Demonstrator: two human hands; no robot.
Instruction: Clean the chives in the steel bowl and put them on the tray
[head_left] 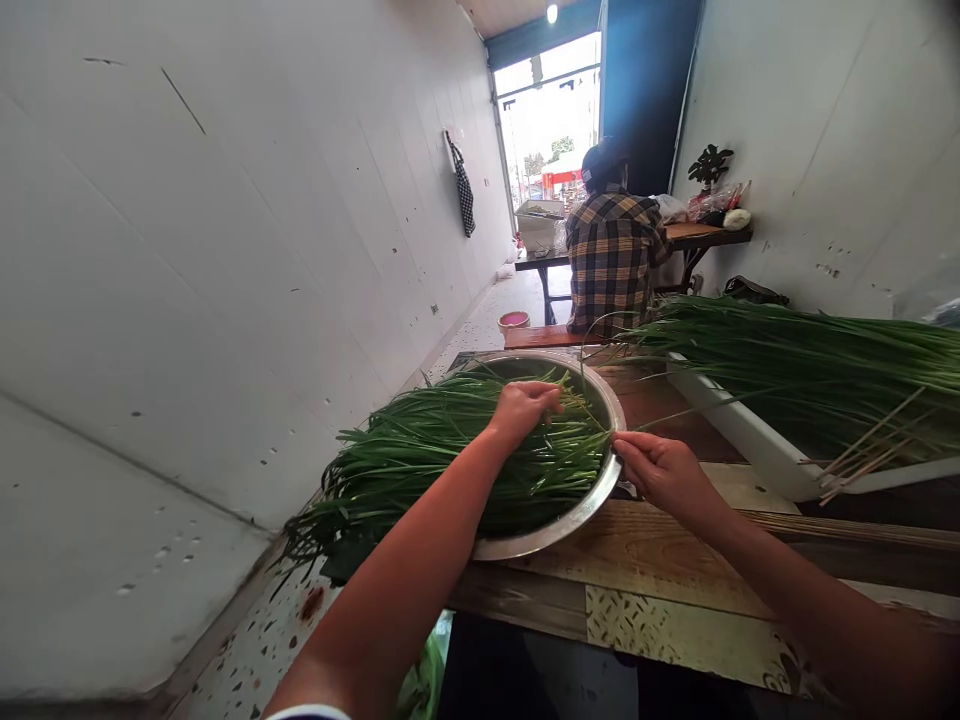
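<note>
A round metal basin [592, 505] sits on a wooden table [660, 570] and holds a heap of long green chives [420, 450] that spill over its left rim. My left hand [523, 408] reaches over the basin with its fingers curled onto the chive stems near the cut ends. My right hand [658, 470] is at the basin's right rim, fingers pinched on a thin chive stalk [697, 412] that runs toward the right.
A white tray [750, 440] at the right carries a big bundle of chives [810, 365]. A person in a plaid shirt [613, 260] sits with their back to me at a far table [697, 235]. A white wall runs along the left; a pink bowl [514, 320] lies on the floor.
</note>
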